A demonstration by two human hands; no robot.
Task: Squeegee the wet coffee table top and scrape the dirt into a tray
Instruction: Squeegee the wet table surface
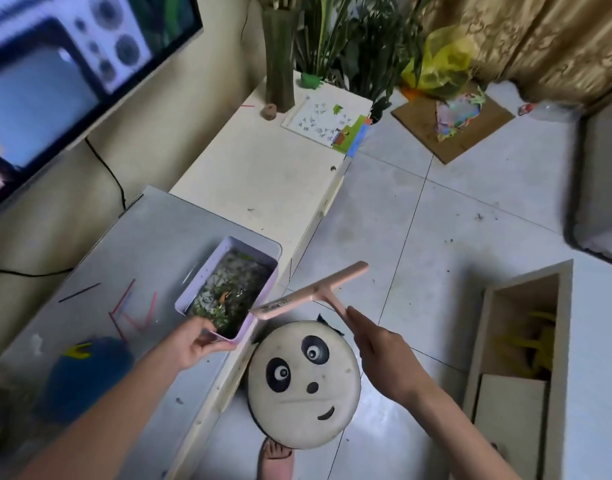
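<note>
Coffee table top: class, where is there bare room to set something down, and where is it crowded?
Bare: the far end of the coffee table, between the tray and the wall. Crowded: the coloured sticks left of the tray and the blue object nearer.

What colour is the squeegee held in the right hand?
Pale pink; the squeegee shows best in the head view.

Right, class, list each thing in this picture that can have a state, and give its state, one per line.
Tray, holding dirty water and scraps, gripped at its near corner by the left hand.
Squeegee, off the table, handle held by the right hand.
Television, switched on.
Wooden box, open at the top.
</note>
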